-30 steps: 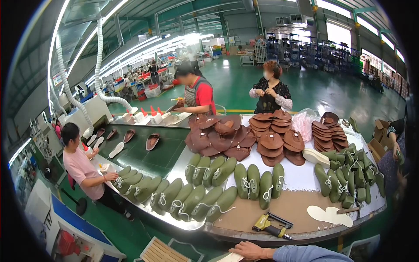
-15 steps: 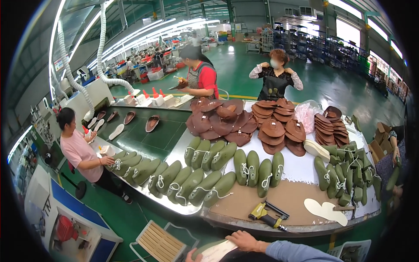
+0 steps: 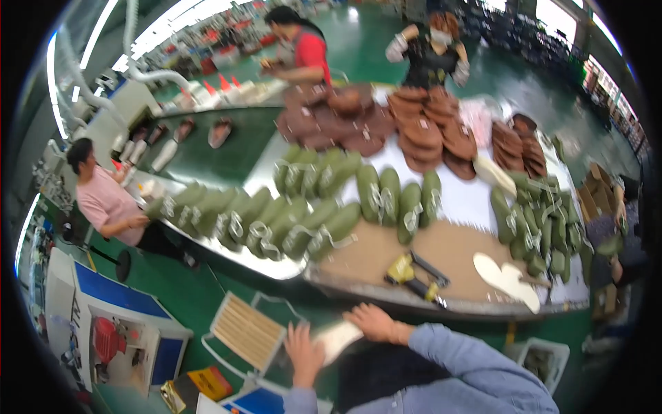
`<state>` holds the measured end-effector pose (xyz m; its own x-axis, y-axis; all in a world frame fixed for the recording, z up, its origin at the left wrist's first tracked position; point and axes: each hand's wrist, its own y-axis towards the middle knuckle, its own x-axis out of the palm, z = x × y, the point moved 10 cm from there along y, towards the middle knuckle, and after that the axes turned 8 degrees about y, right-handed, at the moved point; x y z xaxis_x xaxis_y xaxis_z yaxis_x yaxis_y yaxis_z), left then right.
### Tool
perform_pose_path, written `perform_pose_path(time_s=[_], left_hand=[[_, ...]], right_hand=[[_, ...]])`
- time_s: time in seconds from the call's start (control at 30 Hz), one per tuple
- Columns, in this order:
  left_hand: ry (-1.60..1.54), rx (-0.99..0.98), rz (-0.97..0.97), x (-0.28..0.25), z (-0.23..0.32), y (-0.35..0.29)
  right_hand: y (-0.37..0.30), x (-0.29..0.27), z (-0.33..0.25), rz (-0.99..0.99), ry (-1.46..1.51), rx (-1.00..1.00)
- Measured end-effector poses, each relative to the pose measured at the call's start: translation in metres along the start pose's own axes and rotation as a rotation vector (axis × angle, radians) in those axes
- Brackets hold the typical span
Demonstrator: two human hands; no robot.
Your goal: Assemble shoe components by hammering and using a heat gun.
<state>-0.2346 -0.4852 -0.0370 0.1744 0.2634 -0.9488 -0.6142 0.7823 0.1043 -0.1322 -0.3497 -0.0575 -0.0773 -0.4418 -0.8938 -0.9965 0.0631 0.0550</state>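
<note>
My left hand (image 3: pixel 304 352) and my right hand (image 3: pixel 373 323) both grip a pale flat insole-shaped piece (image 3: pixel 337 339) low in the view, just below the near edge of the work table (image 3: pixel 386 293). The left hand has its near end and the right hand lies over its far end. Blue sleeves cover both forearms. A yellow and black hand tool (image 3: pixel 403 273) lies on the brown table surface just beyond my right hand. Two white insoles (image 3: pixel 508 279) lie to its right.
Rows of green shoe uppers (image 3: pixel 303 221) and piles of brown soles (image 3: pixel 420 127) cover the table. A person in pink (image 3: pixel 103 203) sits at the left; two people stand at the far side. A slatted stool (image 3: pixel 247 332) and a white bin (image 3: pixel 545 359) stand on the green floor.
The view has tipped down and closer to the table. Both my hands have come further into view, and the pale piece between them now shows more fully.
</note>
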Motion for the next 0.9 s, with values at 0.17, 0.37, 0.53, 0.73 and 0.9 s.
perform_pose_path(time_s=[0.17, 0.37, 0.53, 0.73, 0.9], left_hand=[[-0.075, 0.275, -0.197, 0.044, 0.102, 0.032], [0.011, 0.346, -0.113, 0.044, 0.094, 0.025], [-0.027, 0.391, -0.066, 0.036, 0.104, 0.028], [0.014, 0.385, -0.122, 0.042, 0.095, 0.025], [0.018, 0.419, -0.115, 0.038, 0.097, 0.029]], right_hand=[[-0.013, -0.029, 0.014, 0.231, 0.115, -0.024], [-0.102, -0.09, 0.124, 0.442, 0.036, 0.612], [-0.112, -0.069, 0.169, 0.267, 0.08, 0.686], [-0.125, -0.095, 0.138, 0.508, 0.534, 0.729], [-0.169, -0.069, 0.097, 0.507, 1.317, 0.867]])
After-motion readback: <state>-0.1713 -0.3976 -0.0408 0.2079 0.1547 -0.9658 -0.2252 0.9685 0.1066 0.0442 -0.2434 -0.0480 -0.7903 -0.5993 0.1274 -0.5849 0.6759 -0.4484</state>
